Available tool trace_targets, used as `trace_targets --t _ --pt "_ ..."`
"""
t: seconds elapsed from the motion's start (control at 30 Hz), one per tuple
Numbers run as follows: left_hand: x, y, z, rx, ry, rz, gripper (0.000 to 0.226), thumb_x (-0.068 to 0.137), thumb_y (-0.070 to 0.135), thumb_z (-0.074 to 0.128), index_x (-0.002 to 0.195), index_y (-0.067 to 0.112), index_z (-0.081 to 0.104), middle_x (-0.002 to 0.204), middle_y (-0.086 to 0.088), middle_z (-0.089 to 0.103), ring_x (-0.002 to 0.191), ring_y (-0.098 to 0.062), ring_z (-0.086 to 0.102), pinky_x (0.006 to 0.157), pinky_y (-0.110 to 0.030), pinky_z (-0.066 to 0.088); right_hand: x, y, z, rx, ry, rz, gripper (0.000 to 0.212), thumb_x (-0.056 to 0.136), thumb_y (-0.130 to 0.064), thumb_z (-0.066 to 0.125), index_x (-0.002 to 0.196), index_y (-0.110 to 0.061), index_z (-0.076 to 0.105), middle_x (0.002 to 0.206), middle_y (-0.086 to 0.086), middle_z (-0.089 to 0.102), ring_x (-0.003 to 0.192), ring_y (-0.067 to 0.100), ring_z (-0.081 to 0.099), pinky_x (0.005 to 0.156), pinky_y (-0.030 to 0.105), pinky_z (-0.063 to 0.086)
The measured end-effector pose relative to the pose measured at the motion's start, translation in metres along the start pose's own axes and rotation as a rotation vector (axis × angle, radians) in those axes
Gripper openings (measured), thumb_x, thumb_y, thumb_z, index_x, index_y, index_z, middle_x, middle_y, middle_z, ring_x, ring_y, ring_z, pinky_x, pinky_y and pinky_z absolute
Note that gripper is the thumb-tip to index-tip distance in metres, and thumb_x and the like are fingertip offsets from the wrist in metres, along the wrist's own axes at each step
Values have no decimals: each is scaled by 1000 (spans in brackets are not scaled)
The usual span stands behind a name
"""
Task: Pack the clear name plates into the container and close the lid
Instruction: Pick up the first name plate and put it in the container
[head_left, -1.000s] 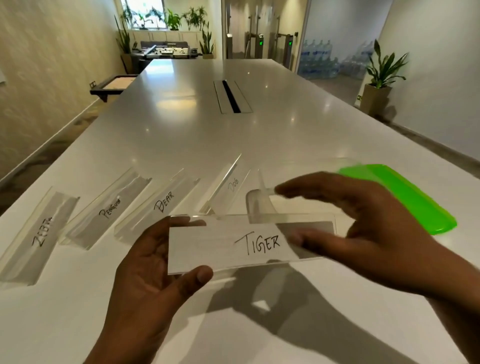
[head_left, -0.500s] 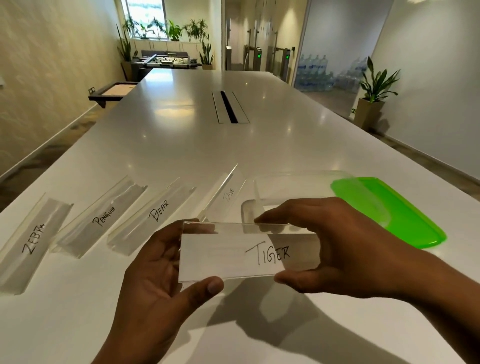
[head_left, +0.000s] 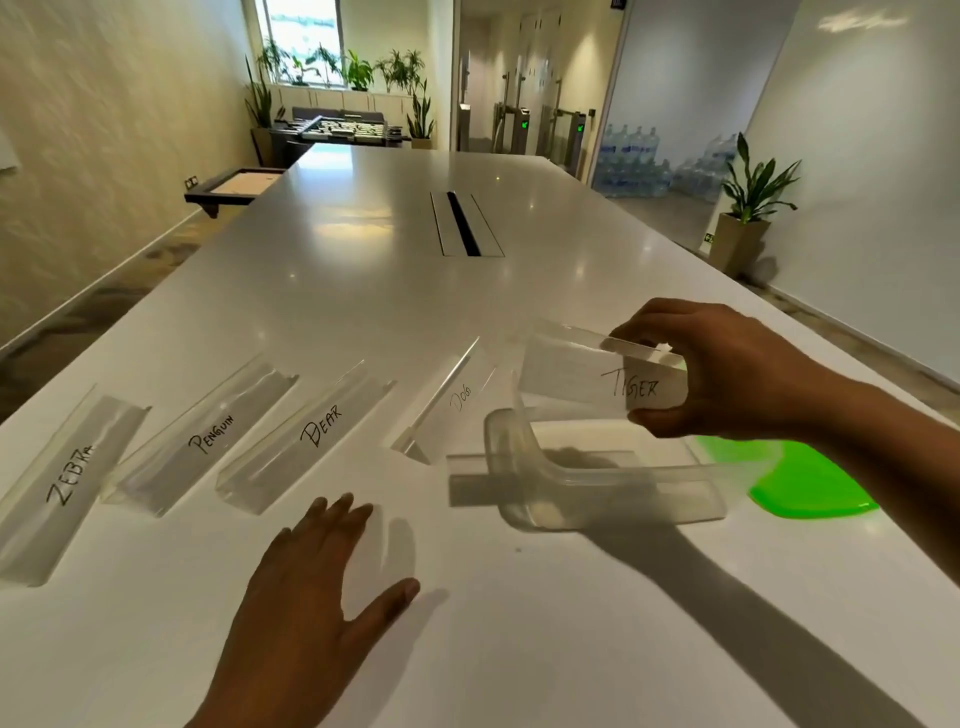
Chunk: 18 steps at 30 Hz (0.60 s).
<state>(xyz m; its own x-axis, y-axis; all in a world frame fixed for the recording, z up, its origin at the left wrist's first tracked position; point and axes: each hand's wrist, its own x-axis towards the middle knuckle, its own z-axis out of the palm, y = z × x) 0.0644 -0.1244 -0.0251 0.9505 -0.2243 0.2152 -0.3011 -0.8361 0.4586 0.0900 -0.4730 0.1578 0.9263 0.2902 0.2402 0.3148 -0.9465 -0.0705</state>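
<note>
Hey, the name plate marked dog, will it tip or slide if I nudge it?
Probably stiff: the DOG plate looks like sharply folded clear plastic. Likely slides easily on the glossy table. It stands upright on a narrow base, so may tip.

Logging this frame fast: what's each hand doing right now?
Left hand: open, holding nothing.
Right hand: holding the TIGER name plate over the container.

The left hand (head_left: 311, 597) and right hand (head_left: 727, 374) were bare; the left forearm (head_left: 249, 701) and right forearm (head_left: 883, 457) were likewise uncovered as far as visible.
</note>
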Motion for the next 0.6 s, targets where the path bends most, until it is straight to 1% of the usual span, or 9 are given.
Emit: trace_targets --t 0.07,0.17,0.3,0.4,0.5,0.6 --pt "-1 -6 7 53 -30 -8 102 67 92 14 145 30 37 157 9 27 146 -9 17 119 -39 18 7 15 6 -41 -23 28 70 58 -43 84 121 -34 57 114 -14 59 96 15 58 72 34 55" --pt "-2 -9 11 93 -54 -14 105 66 92 6 144 30 38 158 9 24 146 -10 17 119 -36 15 17 32 18 -78 -86 51 70 58 -41 85 122 -33 56 116 -12 59 97 15 57 72 33 54" --pt "-2 -8 11 95 -48 -21 103 67 91 6 144 31 39 157 10 25 146 -10 19 119 -36 15 25 45 36 -164 -149 37 67 59 -42 83 120 -34 56 115 -14 59 95 15 58 65 27 48" --pt "-3 -8 12 99 -53 -28 101 69 90 9 144 30 40 157 9 26 146 -10 21 119 -38 17 29 49 48 -198 -200 29 64 59 -44 81 117 -36 55 114 -15 59 94 15 58 66 31 51" --pt "-3 -7 11 94 -60 -36 101 69 90 9 143 30 41 157 9 27 145 -11 21 119 -39 17 34 51 58 -241 -252 17 61 59 -47 77 115 -38 55 112 -16 58 92 14 58 63 30 47" --pt "-3 -6 10 94 -61 -39 102 68 91 7 144 31 39 157 10 25 146 -10 20 119 -36 14 38 49 65 -264 -302 17 61 60 -46 78 116 -36 55 111 -15 58 86 13 54 61 28 44"
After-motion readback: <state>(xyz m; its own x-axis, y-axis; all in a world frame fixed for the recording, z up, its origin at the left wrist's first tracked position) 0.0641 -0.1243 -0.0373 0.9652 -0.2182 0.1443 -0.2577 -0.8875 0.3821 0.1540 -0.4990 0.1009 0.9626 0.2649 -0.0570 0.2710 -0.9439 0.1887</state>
